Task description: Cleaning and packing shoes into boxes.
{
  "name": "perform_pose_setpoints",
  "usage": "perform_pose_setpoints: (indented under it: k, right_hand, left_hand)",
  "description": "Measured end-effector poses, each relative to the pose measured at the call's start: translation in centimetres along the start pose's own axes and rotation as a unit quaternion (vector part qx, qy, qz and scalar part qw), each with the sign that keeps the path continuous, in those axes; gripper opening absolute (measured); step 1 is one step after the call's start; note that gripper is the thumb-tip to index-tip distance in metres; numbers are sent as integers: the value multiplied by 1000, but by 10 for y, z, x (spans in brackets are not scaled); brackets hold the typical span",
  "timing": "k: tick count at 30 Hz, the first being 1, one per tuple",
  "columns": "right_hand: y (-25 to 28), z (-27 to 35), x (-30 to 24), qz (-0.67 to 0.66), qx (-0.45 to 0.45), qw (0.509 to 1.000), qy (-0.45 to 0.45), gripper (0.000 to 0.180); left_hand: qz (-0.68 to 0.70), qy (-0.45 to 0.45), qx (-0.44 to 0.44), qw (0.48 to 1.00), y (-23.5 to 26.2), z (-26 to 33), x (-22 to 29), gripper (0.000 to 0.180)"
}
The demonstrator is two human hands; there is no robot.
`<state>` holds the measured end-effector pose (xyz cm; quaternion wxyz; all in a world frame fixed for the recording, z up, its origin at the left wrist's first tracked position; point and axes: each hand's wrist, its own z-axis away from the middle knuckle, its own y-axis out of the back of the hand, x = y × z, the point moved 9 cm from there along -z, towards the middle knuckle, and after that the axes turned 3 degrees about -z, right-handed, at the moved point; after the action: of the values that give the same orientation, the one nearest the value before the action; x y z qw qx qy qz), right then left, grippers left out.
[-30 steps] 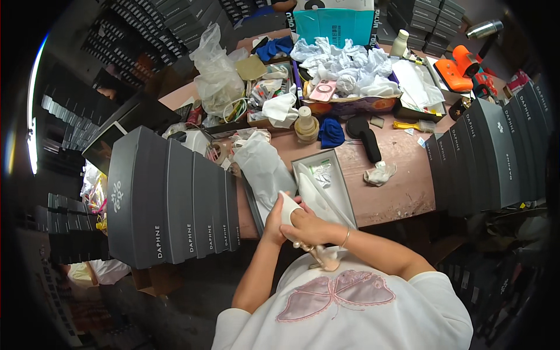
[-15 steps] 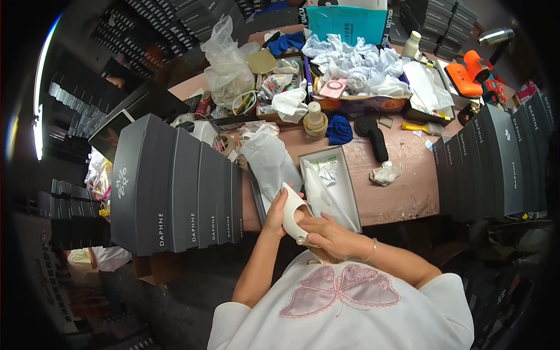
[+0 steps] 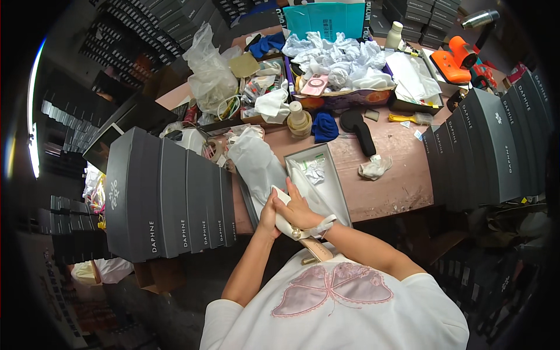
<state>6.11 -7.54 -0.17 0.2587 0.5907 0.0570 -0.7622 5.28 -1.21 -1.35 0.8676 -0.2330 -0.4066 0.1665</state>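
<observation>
Right hand (image 3: pixel 301 213) farther up white shoe (image 3: pixel 284 226), outstretched; left hand (image 3: pixel 268 217) clamped on it (open box (image 3: pixel 335 191) beyond, grey boxes (image 3: pixel 173 201) leftward)

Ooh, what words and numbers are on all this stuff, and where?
I won't copy words out, but here's where they are:
Left grey boxes: pale capitals, plus a curly sign.
Right grey boxes: the same sort.
Turquoise panel: dark characters, too small.
Black strip beside it: white letters, sideways.
White shoe, inside: too blurred.
Boxes behind: too small.
</observation>
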Motion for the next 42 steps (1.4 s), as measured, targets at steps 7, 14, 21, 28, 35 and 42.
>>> perform_pose_setpoints:
  k: [7,14,21,28,35,42]
  right_hand:
    - [20,33,-25,158,-16,982,105,64]
    - [15,49,-57,149,-77,965,199,60]
    - [13,47,-57,228,-64,959,157,61]
    - [35,63,-77,127,-121,968,180,50]
    - [114,-63,59,357,136,924,28,44]
    - [120,-55,59,207,201,952,100,46]
  left_hand:
    - [32,-93,118,988,-13,48,-29,59]
    - [113,-43,76,990,-19,64,-30,63]
    - [164,-43,45,984,-30,63,-45,62]
    - [194,-34,44,979,-42,62,-35,60]
    - [213,49,28,975,-28,58,-52,47]
    - [148,-18,111,982,0,67,-38,43]
